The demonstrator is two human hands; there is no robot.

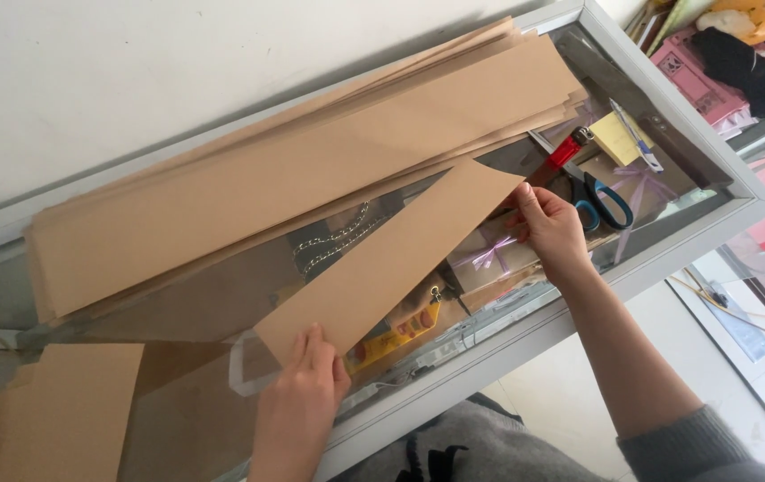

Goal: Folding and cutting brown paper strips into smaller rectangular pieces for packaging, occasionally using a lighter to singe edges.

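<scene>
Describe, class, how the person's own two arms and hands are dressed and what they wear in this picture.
Both hands are bare: no gloves, rings or watch visible. The right hand leads to a forearm bare up to a grey knitted sleeve pushed towards the elbow. The left hand shows a bare wrist; no sleeve is in view.

Glass display counter against white wall, pale tiled floor

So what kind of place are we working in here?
Probably a small shop counter: a glass display case with ribboned gift boxes inside, a stack of brown paper strips on top, and scissors beside the right hand.
</scene>
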